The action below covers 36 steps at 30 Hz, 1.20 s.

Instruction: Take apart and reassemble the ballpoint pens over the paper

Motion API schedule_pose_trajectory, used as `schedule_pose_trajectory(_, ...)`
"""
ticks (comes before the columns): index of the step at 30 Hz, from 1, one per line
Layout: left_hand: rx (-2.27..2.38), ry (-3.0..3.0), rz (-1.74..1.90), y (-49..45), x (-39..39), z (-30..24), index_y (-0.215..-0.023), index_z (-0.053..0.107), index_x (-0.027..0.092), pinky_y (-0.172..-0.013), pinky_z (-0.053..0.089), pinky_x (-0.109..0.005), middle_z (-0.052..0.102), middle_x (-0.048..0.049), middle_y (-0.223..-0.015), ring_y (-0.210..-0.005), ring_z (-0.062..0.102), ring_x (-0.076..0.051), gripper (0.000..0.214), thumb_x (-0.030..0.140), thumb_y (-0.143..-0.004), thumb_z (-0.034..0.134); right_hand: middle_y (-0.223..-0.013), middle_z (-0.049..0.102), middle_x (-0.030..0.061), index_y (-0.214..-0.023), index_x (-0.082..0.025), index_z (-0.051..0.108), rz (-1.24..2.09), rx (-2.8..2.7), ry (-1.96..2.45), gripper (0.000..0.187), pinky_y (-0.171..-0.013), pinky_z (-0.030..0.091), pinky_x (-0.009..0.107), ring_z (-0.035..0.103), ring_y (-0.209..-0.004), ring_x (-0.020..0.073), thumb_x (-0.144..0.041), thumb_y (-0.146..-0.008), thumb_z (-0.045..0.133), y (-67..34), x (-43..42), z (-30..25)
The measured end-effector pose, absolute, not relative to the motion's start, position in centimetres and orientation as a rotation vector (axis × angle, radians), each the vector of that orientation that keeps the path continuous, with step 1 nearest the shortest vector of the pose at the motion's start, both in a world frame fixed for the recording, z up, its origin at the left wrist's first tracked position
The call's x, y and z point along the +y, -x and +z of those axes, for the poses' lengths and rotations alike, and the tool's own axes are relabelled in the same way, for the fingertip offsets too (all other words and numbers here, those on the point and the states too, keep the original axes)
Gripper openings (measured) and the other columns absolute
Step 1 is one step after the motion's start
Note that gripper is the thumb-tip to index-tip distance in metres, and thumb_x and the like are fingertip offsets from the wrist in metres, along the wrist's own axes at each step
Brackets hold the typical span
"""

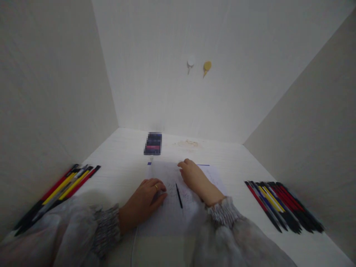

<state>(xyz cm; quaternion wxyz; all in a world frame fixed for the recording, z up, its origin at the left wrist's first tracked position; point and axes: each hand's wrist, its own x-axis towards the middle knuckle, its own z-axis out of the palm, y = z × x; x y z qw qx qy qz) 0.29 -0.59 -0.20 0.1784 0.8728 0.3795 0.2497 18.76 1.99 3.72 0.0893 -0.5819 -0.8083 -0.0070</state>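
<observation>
A white sheet of paper (169,226) with handwriting lies on the table in front of me. My left hand (144,202), with a ring on one finger, rests on its left side, thumb apart from the loosely bent fingers, no object visible in it. Toward the sheet's upper part lies my right hand (191,176), fingers slightly bent and apart, also holding nothing I can see; its palm side is hidden. Between the two hands a thin black pen or refill (179,195) lies on the paper, touched by neither.
Several red, yellow and grey pens with black ends (59,189) lie at the left wall. Another row of pens (280,204) lies at the right. A blurred-out phone (152,143) with a white cable stands behind the paper. Two hooks (207,66) are on the back wall.
</observation>
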Motion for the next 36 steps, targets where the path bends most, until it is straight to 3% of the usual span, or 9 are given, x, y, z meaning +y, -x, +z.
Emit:
schedule_pose_trajectory(12, 1.069, -2.459, 0.719, -0.1, -0.6, -0.2, -0.085, 0.055, 0.017, -0.075, 0.038, -0.031, 0.057, -0.0043, -0.085, -0.081, 0.051, -0.016, 0.014, 0.016, -0.076, 0.044, -0.081, 0.058, 0.0079, -0.082, -0.011, 0.056, -0.05, -2.68, 1.632, 0.02, -0.067, 0.036, 0.023, 0.053, -0.075, 0.0138, -0.006, -0.074, 0.038, -19.1, 2.8, 2.2)
schedule_pose_trajectory(22, 1.059, -2.48, 0.711, -0.2, -0.8, 0.3, -0.085, 0.055, 0.017, -0.076, 0.038, -0.032, 0.057, -0.0047, -0.085, -0.081, 0.051, -0.017, 0.015, 0.017, -0.077, 0.043, -0.072, 0.061, 0.0035, -0.082, -0.016, 0.055, 0.451, -2.117, 1.967, 0.018, -0.059, 0.036, 0.022, 0.054, -0.066, 0.0133, -0.013, -0.068, 0.046, -21.5, -3.9, 2.7)
schedule_pose_trajectory(29, 1.04, -2.491, 0.714, -0.3, -0.8, 0.5, -0.086, 0.055, 0.017, -0.077, 0.039, -0.033, 0.057, -0.0049, -0.085, -0.082, 0.051, -0.016, 0.017, 0.018, -0.078, 0.041, -0.077, 0.059, 0.0067, -0.08, -0.014, 0.055, 0.256, -2.061, 2.02, 0.017, -0.062, 0.036, 0.024, 0.054, -0.07, 0.0153, -0.012, -0.07, 0.042, -19.8, -5.8, 0.6)
schedule_pose_trajectory(36, 1.044, -2.468, 0.714, -0.3, -0.9, 0.7, -0.086, 0.055, 0.017, -0.076, 0.039, -0.032, 0.057, -0.0054, -0.085, -0.08, 0.051, -0.015, 0.017, 0.017, -0.078, 0.041, -0.073, 0.06, 0.0047, -0.087, -0.016, 0.055, 0.197, -1.891, 2.03, 0.019, -0.061, 0.037, 0.023, 0.055, -0.065, 0.0143, -0.025, -0.076, 0.042, -24.2, -5.2, 3.1)
